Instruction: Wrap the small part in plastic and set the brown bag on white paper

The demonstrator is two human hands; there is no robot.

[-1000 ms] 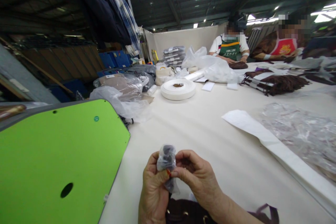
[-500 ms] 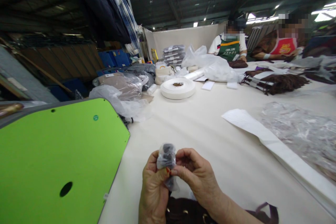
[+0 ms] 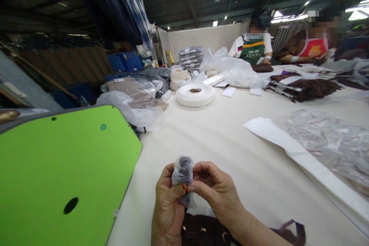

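Observation:
A small dark item wrapped in clear plastic (image 3: 184, 171) stands upright between my hands, low in the middle of the head view. My left hand (image 3: 168, 203) is closed around its left side, thumb across the front. From the right, my right hand (image 3: 217, 192) pinches the wrapping with thumb and forefinger, the two thumb tips almost meeting. What the plastic holds cannot be made out. Beneath my hands lies dark brown fabric with metal eyelets (image 3: 203, 230), partly hidden by my right wrist. A brown strap loop (image 3: 300, 230) sticks out to the right of it.
A bright green board (image 3: 66, 161) covers the left side. On the white table (image 3: 207, 134) are a roll of white tape (image 3: 195, 100), a long white strip (image 3: 291, 146), clear plastic bags (image 3: 325, 142) and stacked brown fringed pieces (image 3: 302, 86). Two people work at the far side.
My hands keep the same grip on the wrapped item, with barely any movement. The camera view has shifted very slightly.

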